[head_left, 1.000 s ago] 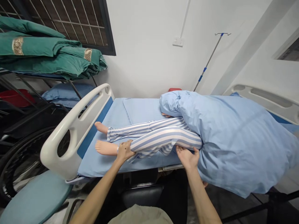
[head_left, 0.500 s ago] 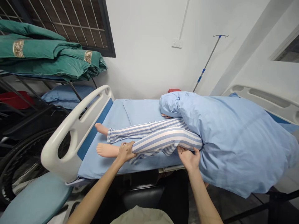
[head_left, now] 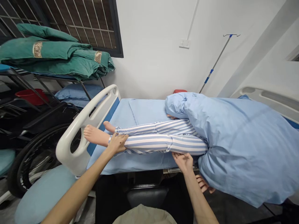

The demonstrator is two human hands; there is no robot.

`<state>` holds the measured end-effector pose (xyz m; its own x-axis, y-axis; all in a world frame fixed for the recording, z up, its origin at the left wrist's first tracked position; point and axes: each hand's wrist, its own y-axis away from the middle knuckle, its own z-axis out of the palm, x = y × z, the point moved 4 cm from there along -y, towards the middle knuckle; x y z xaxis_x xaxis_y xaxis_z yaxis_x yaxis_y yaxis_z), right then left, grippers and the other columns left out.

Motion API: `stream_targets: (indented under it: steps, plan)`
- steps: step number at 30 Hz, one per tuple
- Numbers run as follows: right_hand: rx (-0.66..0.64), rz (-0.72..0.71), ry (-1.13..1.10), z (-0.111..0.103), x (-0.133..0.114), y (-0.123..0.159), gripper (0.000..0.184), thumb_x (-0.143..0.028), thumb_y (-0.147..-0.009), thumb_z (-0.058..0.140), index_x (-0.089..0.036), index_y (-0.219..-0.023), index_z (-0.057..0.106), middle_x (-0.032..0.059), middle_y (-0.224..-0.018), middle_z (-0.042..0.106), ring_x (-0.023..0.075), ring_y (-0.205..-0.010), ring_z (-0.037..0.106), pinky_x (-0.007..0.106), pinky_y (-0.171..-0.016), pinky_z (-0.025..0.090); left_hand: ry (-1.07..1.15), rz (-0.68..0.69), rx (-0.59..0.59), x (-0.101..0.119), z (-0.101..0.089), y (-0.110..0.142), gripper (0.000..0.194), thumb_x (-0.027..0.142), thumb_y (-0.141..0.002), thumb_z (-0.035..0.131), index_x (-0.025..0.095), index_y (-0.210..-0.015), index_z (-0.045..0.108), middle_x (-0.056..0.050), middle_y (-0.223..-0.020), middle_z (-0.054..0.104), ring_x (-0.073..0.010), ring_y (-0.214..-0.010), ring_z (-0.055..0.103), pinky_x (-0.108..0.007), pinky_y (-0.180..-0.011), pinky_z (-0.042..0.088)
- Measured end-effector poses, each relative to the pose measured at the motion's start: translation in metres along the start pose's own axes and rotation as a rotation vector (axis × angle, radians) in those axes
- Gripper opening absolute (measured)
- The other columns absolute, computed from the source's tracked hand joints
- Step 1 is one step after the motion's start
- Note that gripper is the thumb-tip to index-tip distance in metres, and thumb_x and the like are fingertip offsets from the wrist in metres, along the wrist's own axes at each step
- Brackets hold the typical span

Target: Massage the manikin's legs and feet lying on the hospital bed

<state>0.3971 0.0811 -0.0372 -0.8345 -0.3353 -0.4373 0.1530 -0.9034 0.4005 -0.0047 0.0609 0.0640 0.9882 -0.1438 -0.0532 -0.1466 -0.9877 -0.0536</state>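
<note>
A manikin in blue-and-white striped trousers (head_left: 161, 141) lies on a hospital bed (head_left: 140, 160), its upper body hidden under a light blue quilt (head_left: 238, 140). My left hand (head_left: 116, 143) is closed round the near ankle, and the near leg is held straight and raised, its bare foot (head_left: 93, 135) close to the white footboard (head_left: 81, 130). My right hand (head_left: 184, 161) cups the underside of the near thigh, fingers curled against the trouser cloth. A manikin hand (head_left: 204, 184) hangs below the quilt's near edge.
Folded green blankets (head_left: 58, 57) lie on a metal rack at the left, with a blue pillow (head_left: 77, 93) and a red basin (head_left: 31, 95) below. A wheelchair wheel (head_left: 30, 158) and a teal seat (head_left: 44, 194) stand by the footboard. An IV pole (head_left: 216, 60) leans at the wall.
The near leg has gone from bent to straight and lifted, its foot moving left toward the footboard. My left hand went with the ankle; my right hand slid under the thigh.
</note>
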Motion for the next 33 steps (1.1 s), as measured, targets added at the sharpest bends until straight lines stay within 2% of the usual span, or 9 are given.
stream_targets:
  steps: [3, 9, 14, 18, 21, 24, 28, 31, 33]
  plan:
    - [0.012, 0.02, 0.024, -0.008, 0.015, -0.01, 0.032, -0.017, -0.051, 0.049, -0.024, -0.081, 0.059, 0.0023, -0.082, 0.071, 0.0247, -0.096, 0.068, 0.053, -0.105, 0.053, -0.06, 0.029, -0.017, -0.006, 0.0, 0.0, 0.044, 0.025, -0.076, 0.06, 0.017, -0.119, 0.062, -0.014, -0.114, 0.073, -0.0335, -0.11, 0.066, -0.049, -0.106, 0.033]
    - [0.125, 0.062, 0.063, -0.028, 0.043, -0.032, 0.021, -0.016, -0.049, 0.049, -0.024, -0.069, 0.051, 0.0019, -0.077, 0.071, 0.0245, -0.091, 0.07, 0.052, -0.104, 0.053, -0.125, 0.045, -0.069, -0.012, 0.013, -0.004, 0.05, 0.013, -0.074, 0.059, 0.016, -0.123, 0.061, -0.015, -0.11, 0.073, -0.0318, -0.104, 0.067, -0.046, -0.103, 0.035]
    - [0.146, 0.055, 0.111, -0.043, 0.051, -0.041, 0.017, -0.014, -0.055, 0.053, -0.024, -0.069, 0.051, 0.0004, -0.073, 0.07, 0.0224, -0.086, 0.07, 0.049, -0.101, 0.055, -0.115, 0.043, -0.147, -0.017, 0.045, -0.007, 0.055, 0.011, -0.075, 0.055, 0.014, -0.13, 0.058, -0.016, -0.115, 0.072, -0.0318, -0.106, 0.067, -0.047, -0.102, 0.038]
    - [0.167, 0.053, 0.209, -0.053, 0.054, -0.04, 0.016, -0.015, -0.06, 0.061, -0.024, -0.065, 0.048, 0.0003, -0.071, 0.069, 0.0211, -0.081, 0.07, 0.044, -0.094, 0.057, -0.081, 0.034, -0.199, -0.022, 0.074, -0.006, 0.054, 0.011, -0.074, 0.056, 0.015, -0.127, 0.058, -0.015, -0.115, 0.072, -0.0308, -0.106, 0.067, -0.045, -0.099, 0.041]
    - [0.21, 0.032, 0.343, -0.063, 0.055, -0.035, 0.02, -0.02, -0.059, 0.069, -0.023, -0.064, 0.049, 0.0003, -0.069, 0.07, 0.0215, -0.078, 0.071, 0.04, -0.085, 0.058, -0.02, 0.021, -0.203, -0.023, 0.09, -0.007, 0.053, 0.011, -0.071, 0.058, 0.015, -0.123, 0.059, -0.016, -0.115, 0.072, -0.0309, -0.104, 0.067, -0.044, -0.097, 0.042]
    - [0.226, 0.004, 0.507, -0.073, 0.058, -0.023, 0.025, -0.027, -0.058, 0.076, -0.021, -0.065, 0.054, 0.0022, -0.075, 0.073, 0.0242, -0.084, 0.074, 0.035, -0.077, 0.057, 0.034, 0.014, -0.237, -0.022, 0.104, -0.009, 0.056, 0.009, -0.069, 0.059, 0.016, -0.123, 0.06, -0.017, -0.116, 0.071, -0.0318, -0.104, 0.068, -0.044, -0.096, 0.044]
    - [0.245, 0.007, 0.671, -0.085, 0.065, 0.002, 0.036, -0.041, -0.056, 0.083, -0.021, -0.079, 0.065, 0.0066, -0.089, 0.078, 0.0268, -0.085, 0.076, 0.035, -0.07, 0.056, 0.122, -0.013, -0.246, -0.024, 0.117, -0.01, 0.058, 0.009, -0.066, 0.061, 0.018, -0.124, 0.061, -0.018, -0.119, 0.068, -0.0326, -0.104, 0.067, -0.044, -0.094, 0.045]
    - [0.282, 0.029, 0.769, -0.088, 0.075, 0.023, 0.049, -0.048, -0.05, 0.087, -0.021, -0.088, 0.072, 0.009, -0.093, 0.079, 0.0274, -0.084, 0.076, 0.035, -0.069, 0.056, 0.2, -0.012, -0.204, -0.028, 0.12, -0.008, 0.058, 0.009, -0.062, 0.067, 0.019, -0.119, 0.063, -0.014, -0.117, 0.068, -0.0296, -0.102, 0.066, -0.041, -0.094, 0.046]
    - [0.284, 0.059, 0.848, -0.085, 0.083, 0.033, 0.053, -0.051, -0.046, 0.088, -0.02, -0.087, 0.073, 0.0102, -0.089, 0.079, 0.0279, -0.082, 0.075, 0.034, -0.068, 0.055, 0.268, -0.022, -0.119, -0.034, 0.117, -0.005, 0.055, 0.01, -0.06, 0.071, 0.019, -0.114, 0.065, -0.01, -0.113, 0.068, -0.0266, -0.101, 0.065, -0.037, -0.093, 0.047]
